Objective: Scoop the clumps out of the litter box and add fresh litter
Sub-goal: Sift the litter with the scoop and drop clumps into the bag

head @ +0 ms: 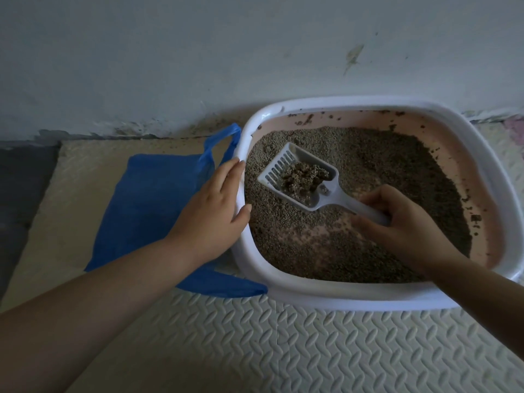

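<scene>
A white-rimmed litter box (354, 296) with pink inner walls stands on the floor mat and holds grey-brown litter (377, 171). My right hand (397, 225) grips the handle of a white slotted scoop (278, 171), held above the litter. A clump of litter (304, 177) lies in the scoop's bowl. My left hand (215, 211) rests on the box's left rim, fingers straight, thumb over the inner edge. A patch of bare pink floor shows in the litter near my right hand.
A blue plastic bag (147, 199) lies flat on the mat just left of the box, partly under my left arm. A pale wall (198, 52) runs close behind the box. The embossed cream floor mat (255, 350) spreads in front.
</scene>
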Demonstrator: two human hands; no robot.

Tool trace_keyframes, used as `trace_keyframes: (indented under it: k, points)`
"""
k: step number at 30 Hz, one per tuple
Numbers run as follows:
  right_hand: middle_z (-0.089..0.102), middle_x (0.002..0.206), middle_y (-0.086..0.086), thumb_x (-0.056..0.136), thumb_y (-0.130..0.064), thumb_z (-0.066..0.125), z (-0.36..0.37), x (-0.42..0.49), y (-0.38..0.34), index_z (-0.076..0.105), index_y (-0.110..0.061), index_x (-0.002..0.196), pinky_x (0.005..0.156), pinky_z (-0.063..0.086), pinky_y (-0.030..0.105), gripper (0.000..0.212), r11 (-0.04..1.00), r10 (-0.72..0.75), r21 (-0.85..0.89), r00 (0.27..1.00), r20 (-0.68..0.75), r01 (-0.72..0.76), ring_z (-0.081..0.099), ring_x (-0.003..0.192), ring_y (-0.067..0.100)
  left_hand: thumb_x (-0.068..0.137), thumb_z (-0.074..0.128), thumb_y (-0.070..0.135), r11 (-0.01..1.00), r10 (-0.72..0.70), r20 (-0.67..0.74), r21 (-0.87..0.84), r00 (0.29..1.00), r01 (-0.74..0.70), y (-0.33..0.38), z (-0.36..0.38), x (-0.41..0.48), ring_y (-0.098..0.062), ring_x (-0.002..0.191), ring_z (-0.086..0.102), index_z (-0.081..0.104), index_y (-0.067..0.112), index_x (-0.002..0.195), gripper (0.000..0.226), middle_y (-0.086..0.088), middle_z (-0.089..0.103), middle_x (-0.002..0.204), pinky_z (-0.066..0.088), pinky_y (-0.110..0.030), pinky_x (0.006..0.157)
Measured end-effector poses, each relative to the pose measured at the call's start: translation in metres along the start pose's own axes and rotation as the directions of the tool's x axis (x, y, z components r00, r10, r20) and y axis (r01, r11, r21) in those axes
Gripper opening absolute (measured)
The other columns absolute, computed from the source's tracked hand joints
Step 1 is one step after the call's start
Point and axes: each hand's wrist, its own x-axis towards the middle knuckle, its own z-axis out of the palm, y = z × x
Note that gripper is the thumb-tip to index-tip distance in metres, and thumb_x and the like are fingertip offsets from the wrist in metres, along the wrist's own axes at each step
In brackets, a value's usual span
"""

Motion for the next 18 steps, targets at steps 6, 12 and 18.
trace_keyframes:
  k: [6, 12, 18]
  points:
    - [0.067, 0.074, -0.005, 0.081, -0.020, 0.074, -0.002, 0.000, -0.015, 0.058, -0.027, 0.092, 0.054, 0.053, 0.039, 0.020, 0.997, -0.079, -0.006, 0.997, 0.013, 0.079, 0.064, 0.058, 0.015, 0.080, 0.070, 0.035, 0.967, -0.054, -0.141, 0.239, 0.989, 0.086, -0.025, -0.023, -0.011, -0.024, 0.124, 0.043, 0.047, 0.014, 0.132, 0.061, -0.003, 0.041, 0.136, 0.041, -0.036, 0.095]
    - [0.065, 0.077, -0.011, 0.080, -0.021, 0.073, 0.004, -0.001, -0.031, 0.057, -0.032, 0.088, 0.052, 0.049, 0.035, 0.021, 0.990, -0.127, -0.050, 0.991, 0.052, 0.129, 0.060, 0.055, 0.011, 0.078, 0.072, 0.043, 0.946, -0.194, -0.174, 0.229, 0.965, 0.231, -0.039, -0.025, -0.019, -0.018, 0.094, 0.048, 0.052, 0.013, 0.107, 0.047, -0.002, 0.046, 0.107, 0.033, -0.025, 0.072]
    - [0.063, 0.077, -0.012, 0.079, -0.022, 0.074, 0.013, -0.005, -0.038, 0.056, -0.035, 0.087, 0.051, 0.042, 0.025, 0.023, 0.975, -0.173, -0.120, 0.978, 0.116, 0.187, 0.058, 0.059, 0.011, 0.085, 0.059, 0.050, 0.913, -0.321, -0.086, 0.237, 0.943, 0.333, -0.041, -0.029, -0.018, -0.011, 0.072, 0.042, 0.044, 0.021, 0.082, 0.032, 0.008, 0.039, 0.085, 0.024, -0.025, 0.049]
